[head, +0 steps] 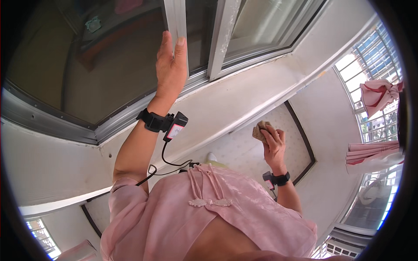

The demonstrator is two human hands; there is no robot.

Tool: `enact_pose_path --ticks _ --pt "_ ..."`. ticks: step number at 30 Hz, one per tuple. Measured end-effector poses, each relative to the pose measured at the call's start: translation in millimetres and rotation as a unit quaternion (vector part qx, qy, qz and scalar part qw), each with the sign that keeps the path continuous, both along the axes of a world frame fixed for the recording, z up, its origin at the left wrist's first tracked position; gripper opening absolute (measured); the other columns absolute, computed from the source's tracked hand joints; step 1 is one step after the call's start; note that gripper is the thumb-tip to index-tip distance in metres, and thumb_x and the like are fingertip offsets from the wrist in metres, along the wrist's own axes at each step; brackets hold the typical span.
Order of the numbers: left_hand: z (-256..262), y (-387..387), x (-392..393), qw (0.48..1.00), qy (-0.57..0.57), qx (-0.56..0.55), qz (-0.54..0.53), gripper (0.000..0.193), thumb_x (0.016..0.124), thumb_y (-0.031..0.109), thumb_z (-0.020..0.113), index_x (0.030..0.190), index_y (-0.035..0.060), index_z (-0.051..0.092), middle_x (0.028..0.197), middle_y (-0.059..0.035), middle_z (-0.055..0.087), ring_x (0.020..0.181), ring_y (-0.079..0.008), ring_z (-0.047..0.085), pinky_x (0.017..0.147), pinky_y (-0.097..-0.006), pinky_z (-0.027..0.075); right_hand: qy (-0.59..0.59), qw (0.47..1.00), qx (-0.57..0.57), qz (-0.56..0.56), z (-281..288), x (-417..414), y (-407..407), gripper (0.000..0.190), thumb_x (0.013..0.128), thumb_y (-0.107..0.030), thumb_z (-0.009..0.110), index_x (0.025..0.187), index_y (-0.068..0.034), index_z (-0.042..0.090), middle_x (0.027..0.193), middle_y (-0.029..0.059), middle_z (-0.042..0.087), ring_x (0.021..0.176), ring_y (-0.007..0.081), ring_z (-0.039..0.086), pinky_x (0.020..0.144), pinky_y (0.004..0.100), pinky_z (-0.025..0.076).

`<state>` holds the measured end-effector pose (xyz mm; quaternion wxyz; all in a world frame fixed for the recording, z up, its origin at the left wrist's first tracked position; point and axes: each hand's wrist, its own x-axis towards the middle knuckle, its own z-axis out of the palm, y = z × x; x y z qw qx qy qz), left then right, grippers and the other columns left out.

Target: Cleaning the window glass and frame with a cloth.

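Note:
My left hand [172, 65] is raised at the upright white frame [176, 19] of a sliding window, with the thumb against the frame and the fingers beside the dark glass pane [114, 75]. It holds no object. Lower and to the right, my right hand [273, 146] grips a crumpled brown cloth or sponge [261, 131] above the floor, away from the window. Both wrists wear black straps with small devices, and a cable runs from the left one.
Below the window runs a metal track [122, 116] and a white sill [228, 94]. Barred windows [378, 55] with tied pink curtains [380, 94] stand at the right. A speckled floor [235, 153] with a dark border lies below.

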<state>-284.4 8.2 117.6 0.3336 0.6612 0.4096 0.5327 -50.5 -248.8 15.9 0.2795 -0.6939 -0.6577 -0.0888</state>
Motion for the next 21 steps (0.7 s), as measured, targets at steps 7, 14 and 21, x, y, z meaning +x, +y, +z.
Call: enact_pose_path --ticks 7,14,21 --pt "2.7 5.5 46.6 0.998 0.052 -0.013 -0.013 0.091 0.088 0.068 0.032 0.138 -0.0076 0.029 0.137 -0.0266 0.036 0.133 -0.0363 0.03 0.106 -0.0384 0.03 0.024 1.0 -0.013 -0.008 -12.4 6.4 -14.3 0.038 0.066 0.002 0.065 0.103 -0.009 0.065 0.11 0.0068 0.061 0.089 0.0325 0.052 0.077 0.0386 0.048" --pt "-3.1 16.5 65.6 0.997 0.047 -0.034 -0.041 0.094 0.087 0.069 0.032 0.136 -0.0099 0.03 0.138 -0.0293 0.035 0.13 -0.0384 0.034 0.108 -0.0384 0.028 0.053 0.998 -0.024 -0.017 -23.2 20.3 -21.7 0.043 0.062 0.008 0.062 0.103 -0.005 0.064 0.112 0.0098 0.06 0.092 0.033 0.051 0.08 0.0387 0.047" --pt "-2.3 12.9 53.0 0.997 0.019 -0.049 -0.058 0.093 0.086 0.069 0.033 0.133 -0.0113 0.035 0.136 -0.0303 0.038 0.13 -0.0392 0.034 0.108 -0.0368 0.027 0.204 0.979 0.014 -0.023 -26.3 29.1 5.3 0.037 0.075 0.005 0.058 0.111 -0.002 0.06 0.11 0.0129 0.062 0.097 0.0258 0.056 0.085 0.0355 0.045"
